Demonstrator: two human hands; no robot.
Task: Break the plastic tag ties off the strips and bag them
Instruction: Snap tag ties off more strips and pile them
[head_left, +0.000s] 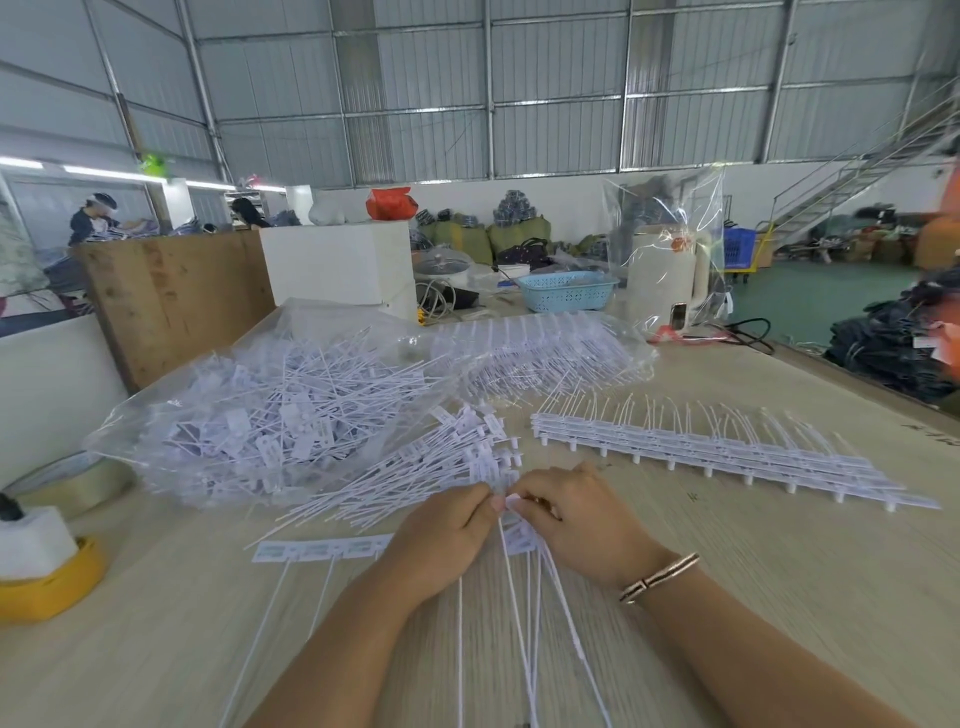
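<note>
A strip of white plastic tag ties (322, 550) lies across the wooden table near me, its long tails trailing toward me. My left hand (447, 530) and my right hand (576, 519) meet over the strip's middle, each pinching it with curled fingers, thumbs nearly touching. Just beyond my hands lies a loose pile of separated ties (415, 467). To the left sits an open clear bag (270, 410) heaped with separated ties. A stack of whole strips (717, 452) lies to the right.
A second clear bag holding strips (540, 353) lies behind. A tape roll (72, 483) and a yellow holder with white foam (47, 571) sit at the left edge. A blue basket (566, 291), white jug (665, 275) and phone (678, 314) stand at the back.
</note>
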